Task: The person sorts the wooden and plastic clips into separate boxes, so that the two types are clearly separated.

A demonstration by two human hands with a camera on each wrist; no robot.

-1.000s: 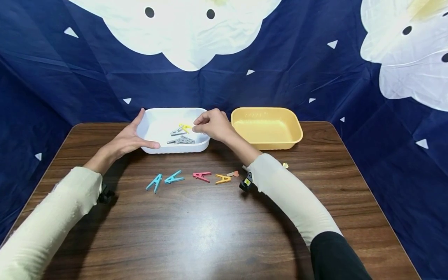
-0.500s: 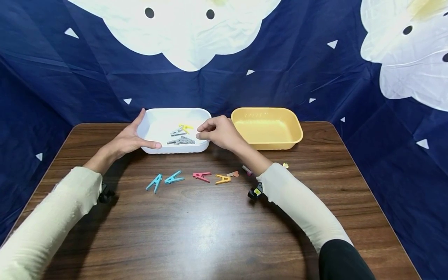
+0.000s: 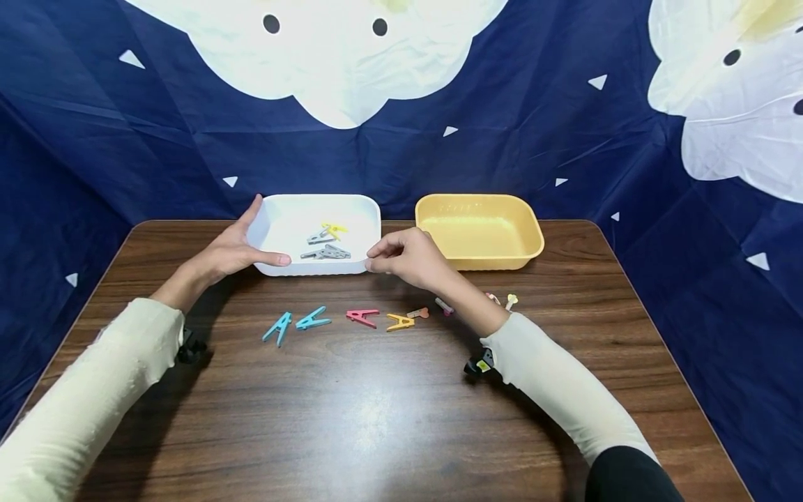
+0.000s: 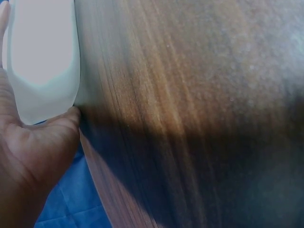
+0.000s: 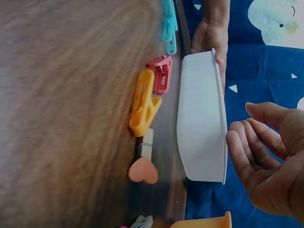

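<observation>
We looked forward and down from head height across the tabletop [image 3: 276,404], far enough back to include both forearms and the backdrop [image 3: 401,160]. At the left wrist we sat close to the left hand [image 3: 231,247], facing mostly tabletop. At the right wrist, turned sideways, we looked past the nearby right hand [image 3: 410,258] toward the white bin [image 3: 314,268]. All three views shared that bin; head and right wrist shared the orange clip [image 5: 141,109].

And the right hand [image 3: 408,258] slides back from over the white tray [image 3: 285,226] to its near-right corner, revealing more of the yellow-topped clip [image 3: 511,300]!
</observation>
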